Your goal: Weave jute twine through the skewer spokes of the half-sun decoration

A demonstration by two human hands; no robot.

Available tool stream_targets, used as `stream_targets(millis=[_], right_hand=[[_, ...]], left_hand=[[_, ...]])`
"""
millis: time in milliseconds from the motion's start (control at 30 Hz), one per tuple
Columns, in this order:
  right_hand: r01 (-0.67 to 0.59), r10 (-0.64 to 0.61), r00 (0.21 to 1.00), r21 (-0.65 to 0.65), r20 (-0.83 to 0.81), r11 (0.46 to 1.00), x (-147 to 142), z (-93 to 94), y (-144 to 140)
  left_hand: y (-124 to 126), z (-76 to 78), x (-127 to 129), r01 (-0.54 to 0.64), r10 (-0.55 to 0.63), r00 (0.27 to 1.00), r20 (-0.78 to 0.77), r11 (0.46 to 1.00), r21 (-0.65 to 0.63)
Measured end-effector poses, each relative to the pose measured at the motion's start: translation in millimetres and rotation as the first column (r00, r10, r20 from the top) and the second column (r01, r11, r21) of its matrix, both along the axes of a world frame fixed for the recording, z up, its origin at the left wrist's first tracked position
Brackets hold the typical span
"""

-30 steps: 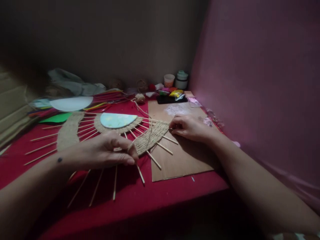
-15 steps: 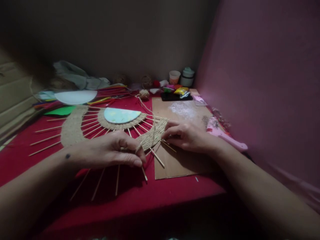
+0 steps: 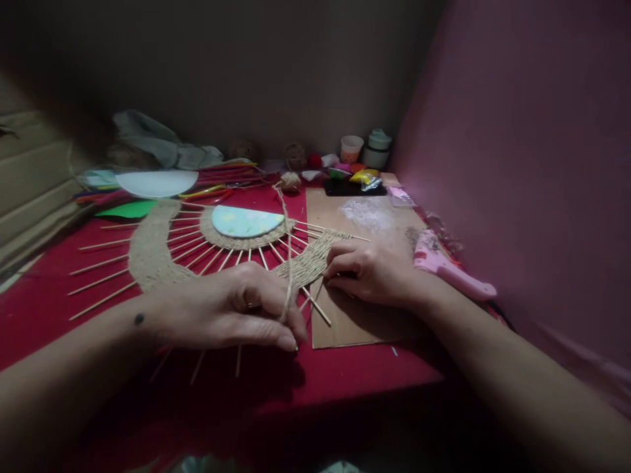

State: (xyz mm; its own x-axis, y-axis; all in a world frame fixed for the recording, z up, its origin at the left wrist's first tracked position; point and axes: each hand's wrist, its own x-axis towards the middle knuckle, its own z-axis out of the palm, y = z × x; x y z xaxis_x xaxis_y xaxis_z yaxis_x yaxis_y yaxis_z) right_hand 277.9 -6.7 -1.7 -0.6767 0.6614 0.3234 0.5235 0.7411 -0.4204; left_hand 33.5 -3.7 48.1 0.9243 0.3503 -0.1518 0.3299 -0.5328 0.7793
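Observation:
A sunburst piece lies on the red table: a pale blue half disc [image 3: 244, 221] ringed by woven jute, thin wooden sticks [image 3: 101, 261] fanning outward, and a woven jute band [image 3: 308, 261] across the sticks. My left hand [image 3: 231, 309] pinches a taut jute string [image 3: 286, 243] that runs up to a twine ball [image 3: 290, 180]. My right hand [image 3: 367, 270] presses its fingertips on the right end of the woven band, over a cardboard sheet [image 3: 365, 315].
A pink glue gun [image 3: 446, 266] lies right of my right hand. At the back stand a cup [image 3: 351, 148], a lidded jar [image 3: 377, 148], coloured bits on a black tray [image 3: 352, 188], a white disc [image 3: 156, 182], green paper [image 3: 127, 209] and crumpled cloth [image 3: 158, 148]. A pink wall closes the right side.
My left hand has pulled the jute string toward me until it stands taut. My right hand slid left and nearer along the woven band. The view shifted, bringing the glue gun into sight.

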Motion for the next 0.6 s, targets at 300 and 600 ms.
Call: stream_targets(millis=[300,600], right_hand=[[0.02,-0.03,0.994,0.094,0.107,0.995,-5,0.1,-4],[-0.029,0.029,0.999,0.018,0.037,0.999,-1,3.1,-3]], left_hand=[[-16,-2.9,7,0.071,-0.089,0.99,0.111,0.986,0.152],[-43,-26.5,29,0.234,-0.312,0.947,0.07,0.825,0.515]])
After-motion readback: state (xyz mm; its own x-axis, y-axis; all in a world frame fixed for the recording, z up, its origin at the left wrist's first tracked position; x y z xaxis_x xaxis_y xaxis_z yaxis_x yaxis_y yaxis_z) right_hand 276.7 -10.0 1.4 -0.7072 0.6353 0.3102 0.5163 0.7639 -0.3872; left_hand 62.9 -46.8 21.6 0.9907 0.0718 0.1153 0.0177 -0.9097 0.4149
